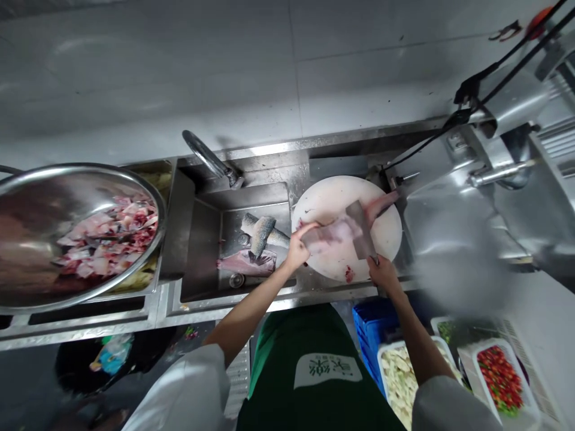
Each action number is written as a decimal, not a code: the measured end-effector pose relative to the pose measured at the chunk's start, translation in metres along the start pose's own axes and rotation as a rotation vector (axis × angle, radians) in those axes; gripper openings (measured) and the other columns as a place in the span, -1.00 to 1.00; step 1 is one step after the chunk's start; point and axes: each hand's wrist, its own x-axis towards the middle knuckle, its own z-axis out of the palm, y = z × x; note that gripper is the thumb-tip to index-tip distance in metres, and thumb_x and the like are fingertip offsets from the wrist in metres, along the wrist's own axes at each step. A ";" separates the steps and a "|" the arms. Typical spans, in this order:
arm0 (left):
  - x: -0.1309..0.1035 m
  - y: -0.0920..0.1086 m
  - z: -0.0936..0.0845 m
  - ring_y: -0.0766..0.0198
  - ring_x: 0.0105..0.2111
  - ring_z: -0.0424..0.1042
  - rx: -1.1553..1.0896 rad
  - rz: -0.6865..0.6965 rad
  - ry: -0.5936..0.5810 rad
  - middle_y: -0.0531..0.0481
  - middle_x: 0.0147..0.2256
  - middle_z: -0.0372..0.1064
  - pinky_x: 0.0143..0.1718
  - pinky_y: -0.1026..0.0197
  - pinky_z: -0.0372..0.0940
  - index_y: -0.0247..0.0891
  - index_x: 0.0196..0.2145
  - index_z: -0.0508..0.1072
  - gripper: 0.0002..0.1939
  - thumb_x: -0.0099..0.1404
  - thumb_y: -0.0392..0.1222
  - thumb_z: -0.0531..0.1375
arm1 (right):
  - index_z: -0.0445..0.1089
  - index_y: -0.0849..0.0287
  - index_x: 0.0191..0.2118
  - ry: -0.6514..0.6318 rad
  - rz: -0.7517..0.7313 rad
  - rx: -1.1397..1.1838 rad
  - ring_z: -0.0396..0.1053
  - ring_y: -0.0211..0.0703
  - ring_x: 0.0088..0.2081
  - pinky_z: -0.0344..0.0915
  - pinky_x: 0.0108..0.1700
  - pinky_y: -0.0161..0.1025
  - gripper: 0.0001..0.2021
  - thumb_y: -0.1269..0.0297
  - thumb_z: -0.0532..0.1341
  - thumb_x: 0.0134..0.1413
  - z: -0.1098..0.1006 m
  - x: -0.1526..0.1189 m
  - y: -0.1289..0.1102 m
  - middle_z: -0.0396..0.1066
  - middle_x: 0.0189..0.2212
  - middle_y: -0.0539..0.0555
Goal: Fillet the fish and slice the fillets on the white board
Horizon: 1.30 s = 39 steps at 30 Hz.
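Note:
On a round white cutting board (323, 200) lies a pale pink piece of fish (332, 235), blurred by motion. My left hand (299, 246) grips its left end at the board's left edge. My right hand (381, 272) is closed round the handle of a cleaver (362, 233), whose broad blade stands over the fish's right part. Beyond the blade, a reddish length of fish (380, 206) reaches the board's right edge. A small red scrap (349, 274) lies near the front of the board.
Left of the board, a steel sink (206, 239) holds fish pieces (263, 234) under a curved faucet (206, 152). A large steel bowl (27, 239) with cut fish (112, 236) stands farther left. Trays of red peppers (499, 377) and pale vegetables (399, 383) sit at lower right.

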 end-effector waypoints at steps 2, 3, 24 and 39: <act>0.012 0.014 0.009 0.01 0.09 0.58 -0.180 -0.138 0.219 -0.17 -0.02 0.63 0.23 -0.02 0.44 -0.27 0.03 0.59 -0.53 0.24 0.00 0.45 | 0.39 0.10 -0.44 0.010 -0.014 -0.028 0.35 -0.11 -0.49 0.19 -0.37 -0.27 -0.74 0.18 0.10 0.24 -0.003 0.001 -0.003 0.30 -0.67 0.02; 0.016 0.019 0.012 0.02 0.09 0.58 -0.286 -0.208 0.307 -0.16 -0.03 0.63 0.21 -0.01 0.45 -0.26 0.04 0.57 -0.47 0.21 0.07 0.48 | 0.40 0.10 -0.43 0.012 -0.020 -0.043 0.35 -0.11 -0.49 0.19 -0.37 -0.27 -0.75 0.20 0.10 0.24 -0.005 0.001 -0.005 0.31 -0.67 0.03; -0.015 -0.052 -0.018 0.00 0.07 0.61 -0.461 -0.735 0.695 -0.24 -0.08 0.66 0.28 -0.08 0.39 -0.30 -0.22 0.60 -0.52 -0.06 -0.13 0.63 | 0.40 0.32 0.20 -0.161 -0.150 -0.470 0.59 0.03 -0.10 0.37 -0.09 -0.22 -0.61 0.28 -0.05 0.54 0.046 -0.007 -0.119 0.62 -0.12 0.32; -0.016 -0.057 -0.014 0.02 0.04 0.62 -0.497 -0.749 0.738 -0.25 -0.08 0.66 0.27 -0.02 0.40 -0.33 -0.24 0.61 -0.59 -0.01 -0.17 0.60 | 0.47 0.28 -0.03 -0.151 -0.229 -0.364 0.53 0.05 -0.14 0.37 -0.11 -0.21 -0.70 0.31 0.02 0.43 0.050 0.024 -0.096 0.59 -0.23 0.27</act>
